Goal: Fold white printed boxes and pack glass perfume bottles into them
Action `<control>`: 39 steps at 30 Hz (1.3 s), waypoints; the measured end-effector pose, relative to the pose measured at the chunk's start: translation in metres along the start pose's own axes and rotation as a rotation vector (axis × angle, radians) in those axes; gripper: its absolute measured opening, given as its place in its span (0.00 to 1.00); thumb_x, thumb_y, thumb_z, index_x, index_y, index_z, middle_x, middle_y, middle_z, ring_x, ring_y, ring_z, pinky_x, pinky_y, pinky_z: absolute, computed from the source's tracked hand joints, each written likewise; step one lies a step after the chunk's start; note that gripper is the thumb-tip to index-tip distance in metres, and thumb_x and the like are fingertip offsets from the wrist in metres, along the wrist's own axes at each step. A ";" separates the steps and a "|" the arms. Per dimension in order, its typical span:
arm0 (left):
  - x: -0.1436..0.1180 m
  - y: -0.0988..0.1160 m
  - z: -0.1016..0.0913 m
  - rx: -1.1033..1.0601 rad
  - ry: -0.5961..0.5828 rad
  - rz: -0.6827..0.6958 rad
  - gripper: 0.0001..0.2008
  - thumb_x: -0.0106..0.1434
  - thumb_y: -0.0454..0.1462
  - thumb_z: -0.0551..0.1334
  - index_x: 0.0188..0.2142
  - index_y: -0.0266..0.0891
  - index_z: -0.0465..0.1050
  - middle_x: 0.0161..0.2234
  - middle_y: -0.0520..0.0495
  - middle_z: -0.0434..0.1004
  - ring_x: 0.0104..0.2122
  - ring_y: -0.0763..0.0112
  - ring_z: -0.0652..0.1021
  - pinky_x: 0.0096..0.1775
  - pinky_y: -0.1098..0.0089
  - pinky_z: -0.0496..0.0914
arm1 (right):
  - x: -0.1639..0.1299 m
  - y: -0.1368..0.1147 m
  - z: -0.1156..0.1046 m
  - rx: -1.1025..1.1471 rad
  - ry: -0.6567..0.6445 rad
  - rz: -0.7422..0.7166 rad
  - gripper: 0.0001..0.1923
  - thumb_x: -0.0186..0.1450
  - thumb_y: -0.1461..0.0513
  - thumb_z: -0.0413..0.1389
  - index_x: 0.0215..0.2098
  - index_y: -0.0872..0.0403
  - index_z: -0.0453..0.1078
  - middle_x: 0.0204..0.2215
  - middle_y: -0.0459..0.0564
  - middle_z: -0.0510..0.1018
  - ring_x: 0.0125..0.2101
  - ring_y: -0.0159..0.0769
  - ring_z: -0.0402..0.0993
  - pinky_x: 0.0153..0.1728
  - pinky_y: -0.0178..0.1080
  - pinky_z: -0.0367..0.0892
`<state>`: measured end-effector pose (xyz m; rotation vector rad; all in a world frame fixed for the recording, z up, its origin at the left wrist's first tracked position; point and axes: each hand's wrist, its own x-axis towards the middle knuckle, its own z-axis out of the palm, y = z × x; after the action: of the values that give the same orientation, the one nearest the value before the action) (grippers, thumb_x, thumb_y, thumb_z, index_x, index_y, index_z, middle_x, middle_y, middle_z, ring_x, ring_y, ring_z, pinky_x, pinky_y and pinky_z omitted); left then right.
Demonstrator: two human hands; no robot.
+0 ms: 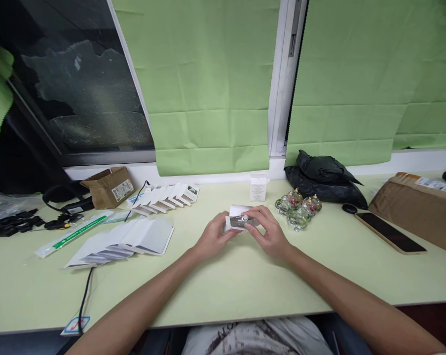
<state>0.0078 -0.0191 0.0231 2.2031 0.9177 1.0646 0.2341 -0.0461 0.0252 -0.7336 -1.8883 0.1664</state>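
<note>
Clasping a small white box (239, 218), both hands' grip closed, glass bottles (298, 209) just right.

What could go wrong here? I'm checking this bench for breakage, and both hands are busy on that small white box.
1. The glass bottles sit loose right beside the right hand; a stray elbow might knock them over.
2. The small bottle at the mouth of the white box, steadied by the left hand, could slip out onto the table.
3. The phone lies near the right forearm and could get swept aside.
</note>
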 end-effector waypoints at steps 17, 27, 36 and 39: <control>0.001 -0.007 0.006 0.298 0.030 0.168 0.11 0.72 0.46 0.62 0.42 0.43 0.66 0.36 0.49 0.70 0.35 0.65 0.70 0.36 0.65 0.65 | 0.001 -0.004 0.001 0.004 0.110 0.032 0.03 0.73 0.60 0.56 0.45 0.49 0.70 0.38 0.50 0.75 0.39 0.41 0.72 0.41 0.44 0.69; 0.001 -0.004 0.005 0.248 0.038 0.120 0.11 0.72 0.47 0.61 0.42 0.43 0.66 0.37 0.49 0.69 0.36 0.64 0.70 0.38 0.65 0.65 | 0.001 -0.007 0.001 -0.059 0.177 0.063 0.05 0.74 0.59 0.55 0.46 0.48 0.72 0.37 0.50 0.79 0.38 0.43 0.73 0.41 0.46 0.69; 0.000 0.000 0.005 0.097 0.033 0.024 0.11 0.72 0.47 0.61 0.44 0.42 0.68 0.39 0.47 0.71 0.38 0.64 0.72 0.39 0.65 0.67 | 0.000 -0.003 0.005 -0.055 0.161 0.098 0.06 0.75 0.58 0.54 0.45 0.47 0.73 0.39 0.50 0.78 0.42 0.44 0.73 0.46 0.49 0.67; 0.000 0.001 0.005 0.087 0.033 0.010 0.12 0.72 0.48 0.61 0.43 0.42 0.67 0.38 0.48 0.71 0.37 0.64 0.72 0.39 0.64 0.67 | -0.001 -0.002 0.006 -0.071 0.135 0.084 0.07 0.75 0.59 0.54 0.47 0.47 0.74 0.41 0.51 0.78 0.44 0.44 0.72 0.47 0.49 0.67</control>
<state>0.0123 -0.0204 0.0206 2.2692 0.9849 1.0872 0.2282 -0.0469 0.0231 -0.8520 -1.7438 0.1008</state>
